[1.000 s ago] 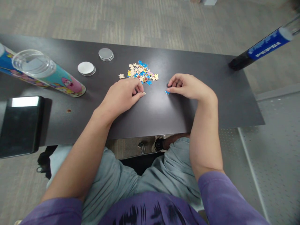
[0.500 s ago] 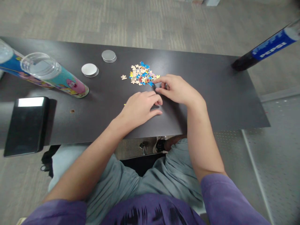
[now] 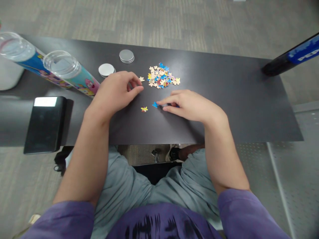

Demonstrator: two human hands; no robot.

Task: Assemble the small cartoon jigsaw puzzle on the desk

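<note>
A loose pile of jigsaw pieces, blue, yellow and wood-coloured, lies on the dark table. My right hand is below the pile, its index fingertip touching a blue piece that lies flat; its fingers are apart. Just left of that piece is a small yellow piece. My left hand is left of the pile with thumb and fingers slightly apart and nothing visible between them. Close to its fingertips lies a single wood-coloured piece.
Two clear-topped tubes and a black box-like device stand on the left. Round discs lie behind my left hand. A dark Pepsi bottle stands at the far right of the table.
My left hand has moved left and away from me, uncovering the yellow piece. My right hand has drawn nearer to me, and a blue piece now lies apart from the pile. The view has shifted slightly.
</note>
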